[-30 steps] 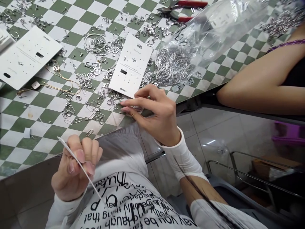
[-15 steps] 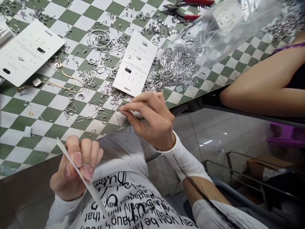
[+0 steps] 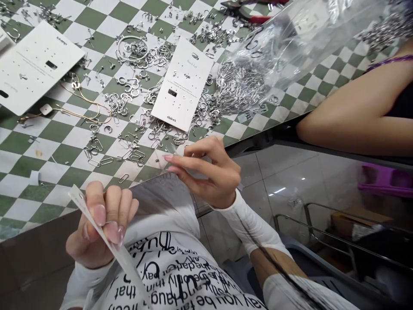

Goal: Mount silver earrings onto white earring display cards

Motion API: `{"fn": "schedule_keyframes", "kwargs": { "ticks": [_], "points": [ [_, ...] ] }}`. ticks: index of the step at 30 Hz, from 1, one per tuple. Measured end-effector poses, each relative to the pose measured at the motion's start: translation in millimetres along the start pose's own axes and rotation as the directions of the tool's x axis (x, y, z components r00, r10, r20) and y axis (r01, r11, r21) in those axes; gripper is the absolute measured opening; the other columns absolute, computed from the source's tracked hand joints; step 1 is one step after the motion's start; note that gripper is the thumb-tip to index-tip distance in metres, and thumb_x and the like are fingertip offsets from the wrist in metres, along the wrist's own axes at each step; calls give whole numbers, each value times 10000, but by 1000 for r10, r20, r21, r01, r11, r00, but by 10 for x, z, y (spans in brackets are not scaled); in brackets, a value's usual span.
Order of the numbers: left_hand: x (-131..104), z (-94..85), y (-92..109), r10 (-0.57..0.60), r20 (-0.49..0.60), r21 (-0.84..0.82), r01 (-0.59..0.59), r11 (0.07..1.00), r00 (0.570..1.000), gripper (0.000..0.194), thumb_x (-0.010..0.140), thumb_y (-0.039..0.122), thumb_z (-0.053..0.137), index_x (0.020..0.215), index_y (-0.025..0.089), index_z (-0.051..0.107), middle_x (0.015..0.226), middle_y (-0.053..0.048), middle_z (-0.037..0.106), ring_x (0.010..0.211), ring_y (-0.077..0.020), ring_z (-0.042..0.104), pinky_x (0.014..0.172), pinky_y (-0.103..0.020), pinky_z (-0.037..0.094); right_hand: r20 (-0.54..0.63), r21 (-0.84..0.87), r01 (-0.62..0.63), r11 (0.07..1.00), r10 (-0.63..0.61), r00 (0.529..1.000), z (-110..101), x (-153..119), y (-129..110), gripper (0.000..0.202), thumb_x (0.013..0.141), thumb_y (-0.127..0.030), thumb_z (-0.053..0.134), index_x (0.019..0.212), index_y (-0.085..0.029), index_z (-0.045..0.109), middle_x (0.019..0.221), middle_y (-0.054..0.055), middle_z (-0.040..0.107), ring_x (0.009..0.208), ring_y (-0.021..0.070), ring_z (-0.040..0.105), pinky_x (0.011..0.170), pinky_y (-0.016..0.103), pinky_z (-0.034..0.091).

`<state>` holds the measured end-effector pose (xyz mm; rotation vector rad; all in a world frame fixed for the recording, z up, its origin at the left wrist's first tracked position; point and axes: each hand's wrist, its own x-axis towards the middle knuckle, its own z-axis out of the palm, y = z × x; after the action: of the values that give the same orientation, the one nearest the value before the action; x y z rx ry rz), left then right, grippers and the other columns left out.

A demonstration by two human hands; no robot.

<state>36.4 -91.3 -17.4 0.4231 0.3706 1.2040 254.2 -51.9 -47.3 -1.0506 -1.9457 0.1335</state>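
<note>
My left hand, low and in front of my chest, pinches a white earring card between thumb and fingers. The card is seen nearly edge-on, so its face is mostly hidden. My right hand hovers at the table's near edge, thumb and fingertips brought together in a pinch. A tiny silver piece shows just beyond those fingertips; whether they hold it I cannot tell. Above this hand, a printed white earring card lies among silver earring parts, including hoops and oval links.
On the checked tabletop lie another white card and a gold-coloured cord. A clear bag of silver pieces lies to the right, with red-handled pliers behind. Another person's arm rests at the right edge.
My right hand has drawn back slightly toward me, away from the parts pile. The left hand keeps its hold on the card, with a small shift left.
</note>
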Motion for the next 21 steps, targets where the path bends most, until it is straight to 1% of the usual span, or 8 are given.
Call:
{"fn": "schedule_keyframes", "kwargs": {
  "ticks": [2, 5, 9, 11, 13, 15, 18, 21],
  "points": [
    [2, -28, -8, 6, 39, -4, -5, 1000, 999, 79, 932, 282, 687, 953, 206, 681, 552, 39, 447, 518, -101, 405, 596, -176, 443, 16, 15, -63, 998, 63, 998, 33, 63, -18, 140, 874, -220, 798, 1006, -233, 753, 842, 6, 628, 702, 123, 542, 673, 328, 385],
    [22, -38, -11, 9, 70, -18, -8, 1000, 997, 129, 940, 284, 684, 882, 195, 611, 585, 36, 478, 542, -95, 438, 652, -155, 475, 68, 31, -90, 995, 87, 994, 73, 134, -38, 78, 870, -196, 802, 903, -223, 737, 864, 9, 652, 733, 124, 592, 703, 340, 395],
    [47, -12, 1, 10, 110, -44, -5, 999, 994, 223, 955, 271, 668, 813, 182, 521, 581, 56, 440, 534, -74, 421, 689, -141, 479, 95, -3, -28, 1000, 28, 995, 98, 155, -65, 88, 890, -155, 771, 906, -176, 687, 876, 33, 676, 781, 147, 649, 732, 365, 438],
    [43, -16, 6, 5, 111, -57, 1, 998, 994, 226, 960, 270, 662, 813, 182, 515, 583, 56, 434, 544, -72, 430, 698, -140, 478, 76, -4, 12, 1000, -12, 997, 87, 153, -81, 96, 900, -138, 751, 927, -165, 663, 888, 44, 682, 796, 155, 655, 735, 367, 465],
    [29, -39, 7, 6, 126, -73, 3, 997, 992, 184, 966, 271, 654, 851, 181, 541, 599, 51, 444, 573, -74, 455, 719, -143, 483, 60, 26, -2, 1000, 0, 998, 31, 160, -93, 99, 911, -130, 732, 951, -168, 650, 902, 46, 676, 803, 158, 649, 721, 361, 490],
    [13, -69, 5, 6, 150, -86, 7, 996, 989, 124, 975, 271, 643, 922, 178, 580, 620, 48, 453, 606, -75, 479, 738, -147, 487, 53, 42, -54, 998, 52, 997, -94, 180, -96, 116, 904, -113, 728, 966, -175, 652, 907, 44, 660, 824, 161, 644, 699, 341, 505],
    [5, -93, 6, 10, 173, -96, 6, 995, 985, 110, 987, 273, 626, 1020, 169, 611, 638, 48, 446, 641, -74, 494, 757, -154, 489, 31, -37, -140, 990, 141, 990, -418, 226, -78, 135, 884, -90, 730, 947, -190, 664, 904, 46, 631, 847, 165, 632, 658, 309, 504],
    [21, -79, 12, 10, 171, -94, 6, 996, 985, 104, 990, 264, 620, 1006, 163, 604, 636, 51, 425, 629, -71, 472, 754, -158, 481, 125, -157, -189, 969, 209, 970, -800, 271, -42, 115, 890, -105, 722, 901, -198, 655, 880, 40, 642, 771, 148, 612, 632, 307, 487]
  ]
}}
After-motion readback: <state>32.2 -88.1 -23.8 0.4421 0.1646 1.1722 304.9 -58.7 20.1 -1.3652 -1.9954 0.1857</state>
